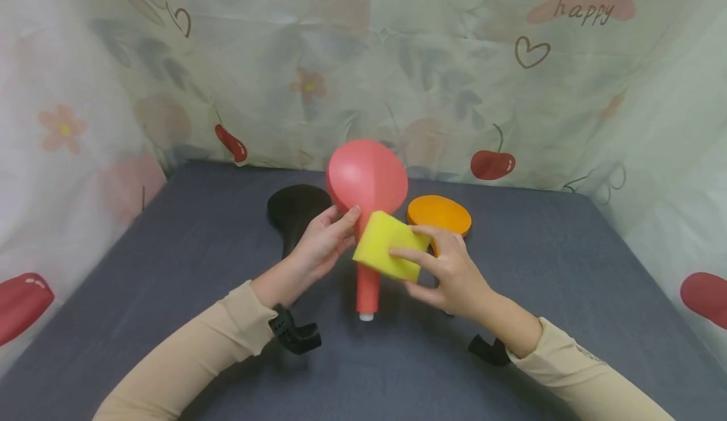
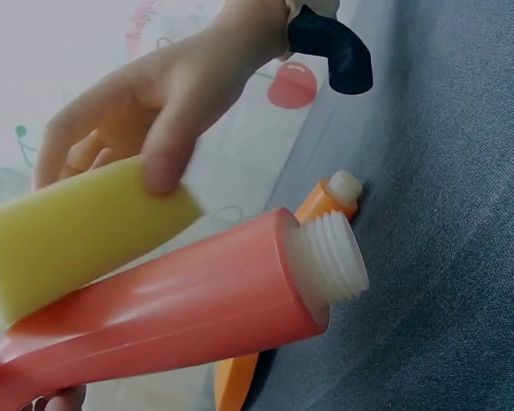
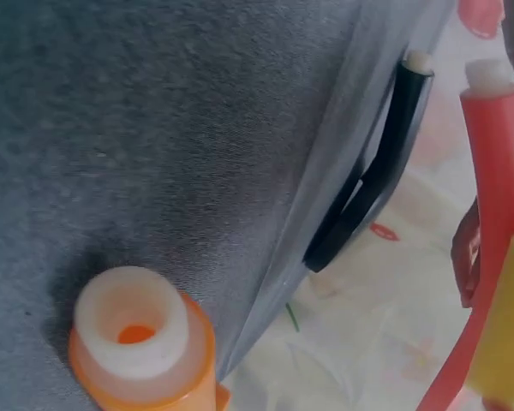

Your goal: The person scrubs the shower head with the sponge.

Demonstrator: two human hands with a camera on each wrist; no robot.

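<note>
My left hand [image 1: 322,244] grips a red handheld shower head [image 1: 368,178] at its neck, holding it raised with the round head up. A white threaded end shows at the bottom of its handle in the left wrist view. In my right hand [image 1: 451,272] a yellow sponge [image 2: 77,227] is pinched between thumb and fingers. The sponge lies against the red handle, covering part of it in the head view. Behind my left hand is a black shower head [image 1: 295,209]. An orange shower head [image 1: 440,214] is behind my right hand, its handle mostly hidden.
Dark grey cloth covers the table [image 1: 369,383]. A patterned curtain [image 1: 363,61] hangs along the back and both sides. Black wrist mounts [image 1: 295,332] stick out below the sleeves.
</note>
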